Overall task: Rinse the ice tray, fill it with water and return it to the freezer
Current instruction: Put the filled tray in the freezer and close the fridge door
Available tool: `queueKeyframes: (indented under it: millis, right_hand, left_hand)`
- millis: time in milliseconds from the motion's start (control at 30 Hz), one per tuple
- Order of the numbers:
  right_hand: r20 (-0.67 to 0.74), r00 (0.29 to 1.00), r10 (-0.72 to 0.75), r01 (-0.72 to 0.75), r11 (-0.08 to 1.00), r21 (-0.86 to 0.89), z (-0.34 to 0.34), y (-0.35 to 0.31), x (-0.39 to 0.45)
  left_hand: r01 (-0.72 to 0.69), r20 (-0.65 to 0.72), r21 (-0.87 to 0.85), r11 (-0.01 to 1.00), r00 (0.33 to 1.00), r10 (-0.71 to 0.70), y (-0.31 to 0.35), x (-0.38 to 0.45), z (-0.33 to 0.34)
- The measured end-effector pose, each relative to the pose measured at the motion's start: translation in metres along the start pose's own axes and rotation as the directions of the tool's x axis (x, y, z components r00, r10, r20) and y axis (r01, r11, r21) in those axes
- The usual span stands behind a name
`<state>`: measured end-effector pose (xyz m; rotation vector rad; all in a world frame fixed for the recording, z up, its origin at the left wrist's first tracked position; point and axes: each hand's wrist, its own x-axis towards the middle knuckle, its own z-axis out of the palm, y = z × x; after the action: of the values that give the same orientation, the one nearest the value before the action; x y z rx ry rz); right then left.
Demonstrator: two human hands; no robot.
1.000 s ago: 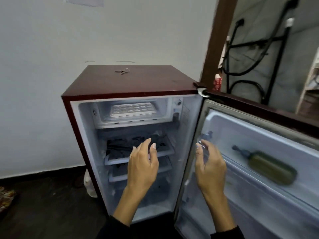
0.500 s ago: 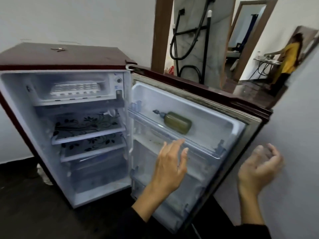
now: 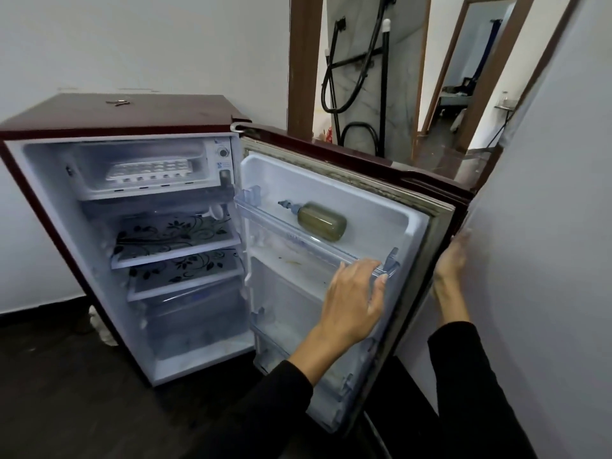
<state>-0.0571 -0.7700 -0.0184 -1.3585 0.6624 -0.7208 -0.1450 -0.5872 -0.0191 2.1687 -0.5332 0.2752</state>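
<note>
We see freezer shelf upper left carrying ice tray; door rack right of centre holding green bottle lying sideways.

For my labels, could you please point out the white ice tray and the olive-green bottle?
White plastic ice tray (image 3: pixel 149 172): head view, top grid.
Olive-green bottle (image 3: pixel 322 221): head view, body's middle.

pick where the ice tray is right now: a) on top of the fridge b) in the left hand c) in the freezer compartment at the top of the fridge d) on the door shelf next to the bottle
c: the ice tray lies flat inside the freezer compartment at the top of the open fridge; neither the left hand nor the right hand holds it.
</note>
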Motion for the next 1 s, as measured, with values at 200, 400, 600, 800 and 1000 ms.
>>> queueKeyframes:
  millis: [200,400,600,800,1000]
  right_hand:
    - [-0.083,0.996,-0.044,0.042,0.999,-0.027,0.000,0.010,-0.031]
    - [-0.103,0.986,-0.132,0.120,0.986,-0.116,-0.021,0.015,-0.093]
    - [-0.077,0.966,-0.245,0.234,0.964,-0.128,-0.022,0.015,-0.150]
    - [-0.048,0.882,-0.469,0.471,0.881,0.048,-0.009,0.024,-0.195]
    - [0.160,0.861,-0.482,0.474,0.876,0.091,0.040,0.026,-0.226]
  left_hand:
    - [0.043,-0.048,-0.030,0.999,0.998,-0.045,0.000,-0.017,-0.008]
    - [0.006,-0.211,-0.036,0.999,0.977,-0.014,0.003,-0.037,-0.028]
    - [-0.015,-0.411,-0.013,1.000,0.912,0.008,0.005,-0.057,-0.056]
    - [0.001,-0.574,0.017,1.000,0.818,0.009,0.003,-0.081,-0.096]
    - [0.100,-0.693,0.040,0.994,0.720,-0.044,-0.014,-0.102,-0.137]
